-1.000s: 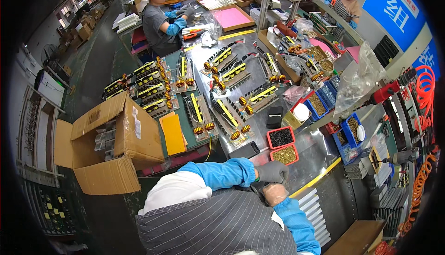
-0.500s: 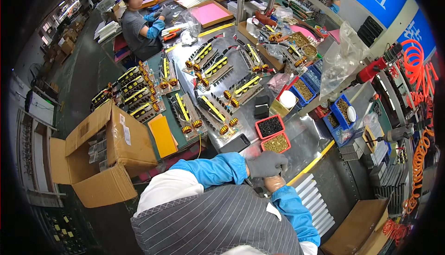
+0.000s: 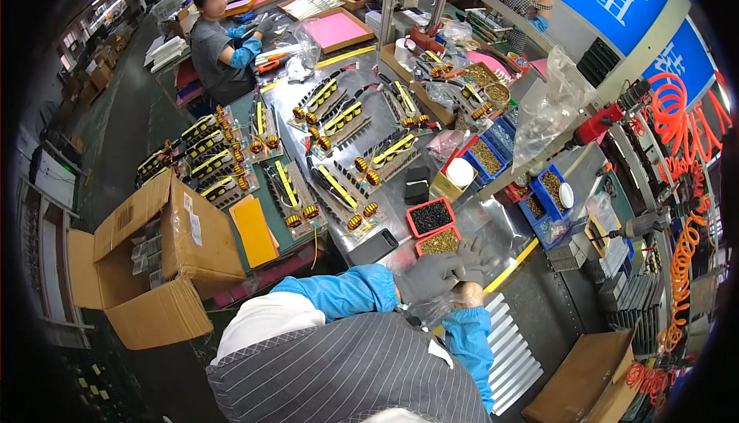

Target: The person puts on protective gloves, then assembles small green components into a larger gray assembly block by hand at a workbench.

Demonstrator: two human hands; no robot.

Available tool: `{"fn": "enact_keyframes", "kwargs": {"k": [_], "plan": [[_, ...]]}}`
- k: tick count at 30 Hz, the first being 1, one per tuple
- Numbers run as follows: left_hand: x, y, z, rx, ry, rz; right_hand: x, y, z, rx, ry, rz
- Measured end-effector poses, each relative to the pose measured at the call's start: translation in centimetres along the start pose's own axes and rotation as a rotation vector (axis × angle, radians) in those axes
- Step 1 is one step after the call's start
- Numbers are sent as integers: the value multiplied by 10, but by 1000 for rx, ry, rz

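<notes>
My left hand (image 3: 427,278), in a grey glove, reaches across in front of my body. Its curled fingers meet the lower part of the grey glove (image 3: 471,270) on my other hand and appear to grip it. My right hand (image 3: 477,255) points away from me with fingers raised and somewhat apart; skin shows at the wrist between glove and blue sleeve. Clear plastic film (image 3: 437,309) hangs below the hands. Just beyond them sit a red bin of brass-coloured screws (image 3: 439,243) and a red bin of black screws (image 3: 429,217). A black phone (image 3: 373,247) lies left of these.
Several circuit assemblies (image 3: 332,184) with yellow strips and copper coils cover the bench. An open cardboard box (image 3: 196,242) stands left. White metal strips (image 3: 512,357) lie right of my arm. A red power screwdriver (image 3: 596,127) hangs at right. A co-worker (image 3: 219,53) sits at far left.
My right hand has come up from beneath my left hand, and its gloved fingers now show raised. My left hand has shifted slightly left in the picture. The whole view has shifted a little.
</notes>
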State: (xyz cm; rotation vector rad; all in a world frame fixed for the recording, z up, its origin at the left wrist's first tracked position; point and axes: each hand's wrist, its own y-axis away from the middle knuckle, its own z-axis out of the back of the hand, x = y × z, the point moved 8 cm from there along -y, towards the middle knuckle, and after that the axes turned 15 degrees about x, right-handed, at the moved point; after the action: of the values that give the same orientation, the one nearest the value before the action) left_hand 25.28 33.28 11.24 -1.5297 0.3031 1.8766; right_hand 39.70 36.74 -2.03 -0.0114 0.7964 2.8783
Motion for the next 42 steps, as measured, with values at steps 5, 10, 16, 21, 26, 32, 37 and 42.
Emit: {"fn": "enact_keyframes", "kwargs": {"k": [5,10,16,21,26,32,37,42], "plan": [[-1,1,-5,8,-43,24,2,10,-3,-242,-1119,787],[13,7,-20,99,83,120,-5,-2,-6,-258,-1236,861],[38,19,-33,192,332,265,10,1,-16,-6,-2491,700],[43,21,-41,289,251,349,15,20,-10,74,-2467,606],[48,17,-51,282,278,227,11,18,-9,18,-2368,618],[40,18,-47,223,357,250,6,6,-14,38,-2432,517],[32,17,-41,116,248,132,3,2,-9,-46,-2340,693],[38,26,-56,244,583,399,6,3,-18,80,-2342,645]]}}
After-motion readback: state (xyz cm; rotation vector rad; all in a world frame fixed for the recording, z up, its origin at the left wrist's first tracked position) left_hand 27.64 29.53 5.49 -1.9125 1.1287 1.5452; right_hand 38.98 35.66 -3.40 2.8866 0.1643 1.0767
